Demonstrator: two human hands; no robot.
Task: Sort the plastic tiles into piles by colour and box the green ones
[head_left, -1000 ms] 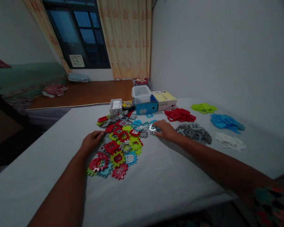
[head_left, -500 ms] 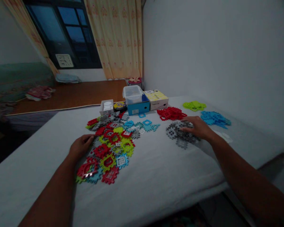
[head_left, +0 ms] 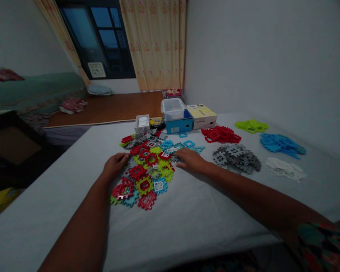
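In the head view, a mixed pile [head_left: 146,185] on white cloth [head_left: 181,234] is being touched by the left hand [head_left: 115,166] and right hand [head_left: 192,160]; neither grip can be told. Five one-colour piles [head_left: 238,158] are being kept apart; lots is being left mixed.

Window [head_left: 109,37]: dark-framed, panes dim blue. Patterned curtain [head_left: 155,49]: immediately right of the window. Pale wall [head_left: 257,56]: farther right of the window. Brown mat [head_left: 116,107]: below the window. Green covering [head_left: 45,85]: lower left of the window. Room light: low.
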